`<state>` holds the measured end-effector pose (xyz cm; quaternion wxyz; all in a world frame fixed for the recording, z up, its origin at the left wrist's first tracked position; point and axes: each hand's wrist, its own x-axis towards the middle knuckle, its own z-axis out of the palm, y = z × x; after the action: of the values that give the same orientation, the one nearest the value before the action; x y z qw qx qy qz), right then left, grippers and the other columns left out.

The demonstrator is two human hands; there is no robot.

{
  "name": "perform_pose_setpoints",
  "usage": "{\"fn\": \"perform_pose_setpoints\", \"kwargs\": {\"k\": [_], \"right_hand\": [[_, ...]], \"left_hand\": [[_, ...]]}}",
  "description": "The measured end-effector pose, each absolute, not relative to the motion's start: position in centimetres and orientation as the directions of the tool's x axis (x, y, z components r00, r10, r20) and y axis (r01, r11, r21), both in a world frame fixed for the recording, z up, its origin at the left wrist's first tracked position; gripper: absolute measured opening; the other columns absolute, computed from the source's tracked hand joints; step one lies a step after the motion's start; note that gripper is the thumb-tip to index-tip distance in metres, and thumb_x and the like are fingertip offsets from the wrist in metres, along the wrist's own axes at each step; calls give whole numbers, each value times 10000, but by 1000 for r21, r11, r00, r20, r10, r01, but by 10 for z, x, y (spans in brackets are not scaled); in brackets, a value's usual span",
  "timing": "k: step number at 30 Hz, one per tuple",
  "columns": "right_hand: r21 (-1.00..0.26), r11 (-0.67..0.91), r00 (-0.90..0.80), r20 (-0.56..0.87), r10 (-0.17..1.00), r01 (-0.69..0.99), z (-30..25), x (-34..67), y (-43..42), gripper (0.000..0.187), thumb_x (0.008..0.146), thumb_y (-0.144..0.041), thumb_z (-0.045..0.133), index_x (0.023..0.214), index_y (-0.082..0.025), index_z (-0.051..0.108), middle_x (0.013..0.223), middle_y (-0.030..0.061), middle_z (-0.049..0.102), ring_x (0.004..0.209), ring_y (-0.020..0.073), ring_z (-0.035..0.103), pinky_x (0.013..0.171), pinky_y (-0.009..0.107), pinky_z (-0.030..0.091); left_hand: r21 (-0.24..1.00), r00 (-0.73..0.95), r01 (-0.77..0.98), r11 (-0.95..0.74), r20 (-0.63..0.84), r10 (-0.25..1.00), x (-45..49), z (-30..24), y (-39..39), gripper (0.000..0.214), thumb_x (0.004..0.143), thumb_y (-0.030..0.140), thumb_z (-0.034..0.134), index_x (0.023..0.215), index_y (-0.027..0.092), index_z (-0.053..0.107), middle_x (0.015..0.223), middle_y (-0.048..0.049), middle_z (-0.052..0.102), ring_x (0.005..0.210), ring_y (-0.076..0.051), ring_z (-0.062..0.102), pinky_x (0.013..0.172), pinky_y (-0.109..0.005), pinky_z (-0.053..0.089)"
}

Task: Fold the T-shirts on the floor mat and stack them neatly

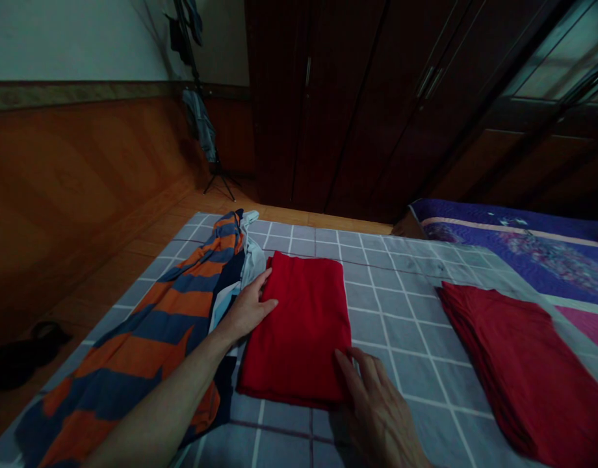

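Observation:
A folded red cloth (301, 325) lies flat on the grey checked bed sheet (401, 312). My left hand (247, 309) rests on its left edge, fingers stretched out and laid on the fabric. My right hand (377, 403) lies at the cloth's lower right corner, fingers spread flat and touching its edge. Neither hand grips anything. An orange and blue striped garment (147, 338) lies spread out just left of my left arm, with a pale grey garment (247, 263) partly under it.
A second, darker red cloth (518, 364) lies on the right of the sheet. A purple patterned blanket (523, 247) sits behind it. Dark wardrobe doors (357, 104) stand ahead. A tripod stand (216, 175) and wooden floor lie left; dark sandals (26, 354) sit by the bed.

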<state>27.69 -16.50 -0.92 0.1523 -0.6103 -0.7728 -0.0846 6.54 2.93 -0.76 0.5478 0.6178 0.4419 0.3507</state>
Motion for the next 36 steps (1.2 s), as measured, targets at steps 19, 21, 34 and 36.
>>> {"fn": "perform_pose_setpoints", "kwargs": {"k": [19,21,34,36], "right_hand": [[76,314,-319,361,876,946,-34,288,-183,490,765,-47,431,1215,-190,563,1232,141,564,1155,285,514,844,392,537],[66,342,-342,367,865,937,-34,289,-182,478,761,-44,437,1197,-184,575,1201,137,585,1128,275,535,837,377,540],[-178,331,-257,343,904,927,18,291,-106,483,905,-291,448,1355,-114,442,1476,182,323,1373,284,269,1051,496,364],[-127,309,-272,245,931,943,6,297,-80,583,914,-396,455,1397,-77,383,1485,205,294,1390,303,218,1078,534,296]], "left_hand": [[980,345,71,186,-199,917,68,10,23,682,655,103,588,1326,165,478,1232,-100,617,1035,-244,633,887,-374,513],[981,364,88,176,-196,911,66,7,25,681,671,110,576,1340,160,459,1229,-104,615,1052,-250,623,896,-385,508],[406,818,475,-781,123,562,85,11,-20,756,862,498,535,1485,260,178,1563,-97,133,1427,-308,81,1134,-541,121],[383,842,501,-776,-12,539,86,6,-25,874,812,625,522,1493,242,130,1566,-122,42,1424,-336,-18,1121,-579,64]]}}
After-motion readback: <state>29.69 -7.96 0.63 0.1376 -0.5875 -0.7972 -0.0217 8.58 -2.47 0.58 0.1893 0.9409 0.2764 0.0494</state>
